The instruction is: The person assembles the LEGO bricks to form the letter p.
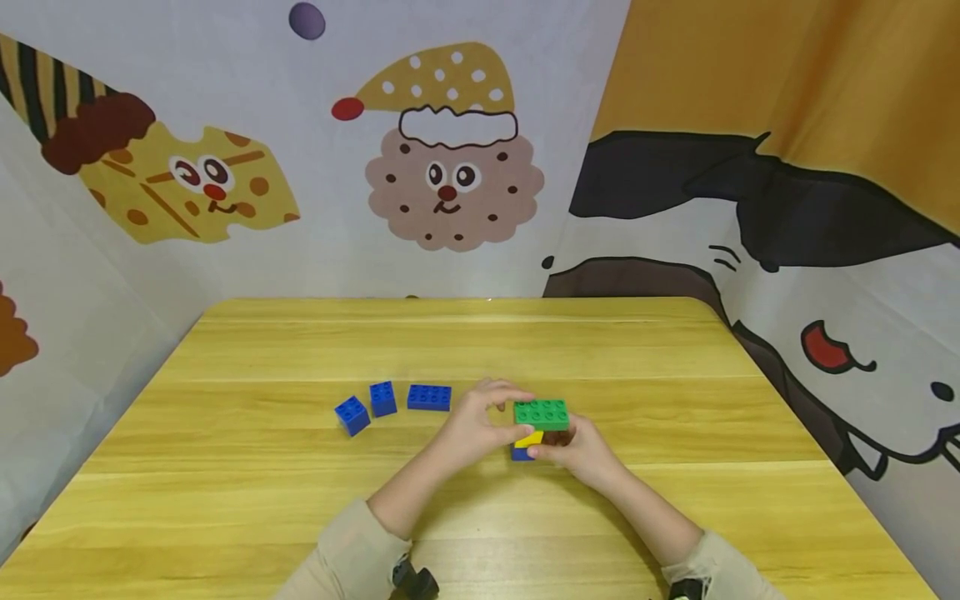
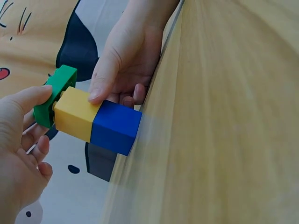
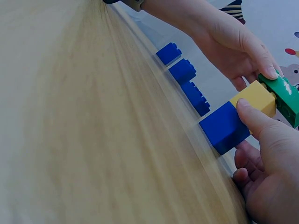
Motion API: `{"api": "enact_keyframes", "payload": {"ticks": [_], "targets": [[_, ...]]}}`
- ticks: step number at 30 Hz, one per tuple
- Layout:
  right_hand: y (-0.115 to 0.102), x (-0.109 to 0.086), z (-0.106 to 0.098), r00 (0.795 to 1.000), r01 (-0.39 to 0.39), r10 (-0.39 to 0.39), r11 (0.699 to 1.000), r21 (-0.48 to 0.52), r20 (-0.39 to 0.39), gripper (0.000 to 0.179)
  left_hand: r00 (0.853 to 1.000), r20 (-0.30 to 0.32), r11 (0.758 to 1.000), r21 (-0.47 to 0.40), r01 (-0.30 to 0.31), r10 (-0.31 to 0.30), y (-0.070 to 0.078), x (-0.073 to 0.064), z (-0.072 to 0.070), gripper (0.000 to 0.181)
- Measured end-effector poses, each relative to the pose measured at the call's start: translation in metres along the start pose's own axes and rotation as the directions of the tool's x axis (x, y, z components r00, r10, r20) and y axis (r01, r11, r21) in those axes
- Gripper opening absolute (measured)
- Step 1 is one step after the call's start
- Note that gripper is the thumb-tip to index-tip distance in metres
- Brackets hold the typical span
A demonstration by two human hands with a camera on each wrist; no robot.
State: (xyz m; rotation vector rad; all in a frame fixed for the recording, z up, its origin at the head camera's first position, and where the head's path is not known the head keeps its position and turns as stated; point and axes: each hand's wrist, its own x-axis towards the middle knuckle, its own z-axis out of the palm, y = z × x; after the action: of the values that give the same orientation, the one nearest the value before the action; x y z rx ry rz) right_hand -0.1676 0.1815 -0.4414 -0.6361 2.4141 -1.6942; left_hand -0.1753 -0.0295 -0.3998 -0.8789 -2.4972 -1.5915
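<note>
A green building brick (image 1: 542, 415) with two rows of studs is pinched between the thumb and fingers of my left hand (image 1: 480, 419). Below it, a yellow brick (image 2: 77, 114) sits on a blue brick (image 2: 116, 127), forming a small upright stack on the table. My right hand (image 1: 588, 454) grips this stack from the right, its thumb near the seam between yellow and blue. In both wrist views some yellow studs show under the green brick, which sits over the yellow one and is not fully pressed down. Part of the stack is hidden behind the fingers in the head view.
Left of my hands, three loose blue bricks lie on the wooden table (image 1: 480, 533): a longer one (image 1: 429, 397), a short one (image 1: 382, 399) and another short one (image 1: 352, 415). A printed cloth (image 1: 322, 267) hangs behind the table.
</note>
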Motion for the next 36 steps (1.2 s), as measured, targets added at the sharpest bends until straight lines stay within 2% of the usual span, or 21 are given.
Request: {"api": "enact_keyframes", "payload": {"ticks": [5,9,16,22,30,36], "targets": [[-0.008,-0.001,0.0,1.0,-0.011,0.011,1.0,0.004,0.007,0.039,1.0,-0.001,1.0,-0.015,0.015,-0.015,0.002,-0.001,0.0,0.036],[0.005,0.001,0.0,1.0,-0.023,0.023,1.0,0.012,0.002,0.04,1.0,-0.008,1.0,-0.021,0.023,-0.023,0.001,-0.001,0.002,0.035],[-0.018,-0.003,0.001,1.0,-0.008,0.008,1.0,0.006,0.004,0.038,1.0,-0.007,1.0,-0.026,0.013,-0.013,-0.002,-0.001,0.002,0.034],[0.01,0.001,0.0,1.0,-0.006,0.006,1.0,0.018,0.001,0.042,1.0,0.0,0.999,-0.044,0.009,-0.009,-0.002,0.0,0.003,0.033],[0.009,0.0,0.0,1.0,0.018,-0.018,0.999,0.029,-0.013,0.041,1.0,0.002,0.998,-0.055,-0.007,0.008,-0.002,-0.001,0.003,0.034],[0.009,0.0,0.001,0.999,0.005,-0.003,0.999,0.053,-0.045,0.04,1.0,0.004,0.999,-0.054,0.005,-0.005,-0.002,-0.001,0.003,0.034]]}}
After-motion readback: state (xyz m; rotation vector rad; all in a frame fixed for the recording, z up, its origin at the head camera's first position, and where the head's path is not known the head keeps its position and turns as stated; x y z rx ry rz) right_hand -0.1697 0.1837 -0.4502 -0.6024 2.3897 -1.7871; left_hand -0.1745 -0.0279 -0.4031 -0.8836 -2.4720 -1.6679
